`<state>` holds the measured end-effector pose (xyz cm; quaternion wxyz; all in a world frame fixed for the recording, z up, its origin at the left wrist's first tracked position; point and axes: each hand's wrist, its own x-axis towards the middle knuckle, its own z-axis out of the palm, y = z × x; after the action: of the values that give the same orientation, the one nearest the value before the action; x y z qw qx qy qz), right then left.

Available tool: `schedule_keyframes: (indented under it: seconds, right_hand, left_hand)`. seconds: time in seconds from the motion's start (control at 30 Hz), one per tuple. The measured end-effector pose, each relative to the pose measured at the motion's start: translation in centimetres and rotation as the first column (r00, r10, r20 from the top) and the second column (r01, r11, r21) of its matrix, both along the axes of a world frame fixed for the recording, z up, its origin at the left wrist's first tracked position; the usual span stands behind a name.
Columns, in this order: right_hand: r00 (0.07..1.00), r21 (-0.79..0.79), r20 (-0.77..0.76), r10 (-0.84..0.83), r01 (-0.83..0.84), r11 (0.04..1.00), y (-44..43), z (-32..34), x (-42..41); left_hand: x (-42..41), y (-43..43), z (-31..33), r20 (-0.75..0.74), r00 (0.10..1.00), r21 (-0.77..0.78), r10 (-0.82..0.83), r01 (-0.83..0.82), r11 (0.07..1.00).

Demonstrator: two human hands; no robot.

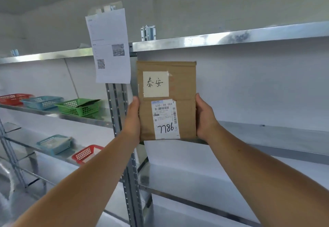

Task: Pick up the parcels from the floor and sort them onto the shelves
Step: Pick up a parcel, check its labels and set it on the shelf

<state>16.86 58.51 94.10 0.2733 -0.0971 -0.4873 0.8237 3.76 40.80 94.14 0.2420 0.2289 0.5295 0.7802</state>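
Both hands clamped on the parcel (167,100), one per side edge. Left hand (132,120): thumb on the front face by the left edge, remaining fingers hidden behind the parcel. Right hand (204,118): wrapped on the right edge, fingers also mostly hidden behind.

Parcel: flat brown cardboard, held upright, front face to camera. Cream note (155,84) with handwritten characters up top, white shipping label (165,119) below, "7786" handwritten on it. Bottom edge sits about level with the front lip of the metal shelf (267,137) on the right bay; can't tell if it's touching.

Left bay: green basket (80,108), blue basket (41,102), red basket (14,99) in a row on one shelf. Printed sheet (109,48) hangs on the upright.
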Motion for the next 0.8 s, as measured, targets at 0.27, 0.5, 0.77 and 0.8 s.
schedule_keyframes:
  seconds: [0.27, 0.5, 0.77, 0.8]
  right_hand:
    - [0.976, 0.044, -0.022, -0.215, 0.215, 0.976, 3.7, 1.1, 8.7]
    - [0.942, 0.019, -0.039, -0.333, 0.334, 0.942, 5.6, 0.9, 17.7]
    - [0.891, 0.03, -0.047, -0.451, 0.453, 0.891, 9.0, 1.6, 29.5]
    - [0.888, 0.035, -0.05, -0.458, 0.46, 0.887, 9.4, 1.6, 31.0]
  left_hand:
    - [5.8, 5.7, 1.5, -0.015, 0.982, -0.003, -0.188, 0.188, 0.982]
    - [13.2, 9.9, 1.9, -0.051, 0.952, 0.006, -0.302, 0.303, 0.953]
    - [23.6, 15.5, 2.7, -0.032, 0.907, -0.008, -0.419, 0.419, 0.908]
    - [24.9, 16.1, 2.7, -0.025, 0.902, -0.008, -0.43, 0.43, 0.903]
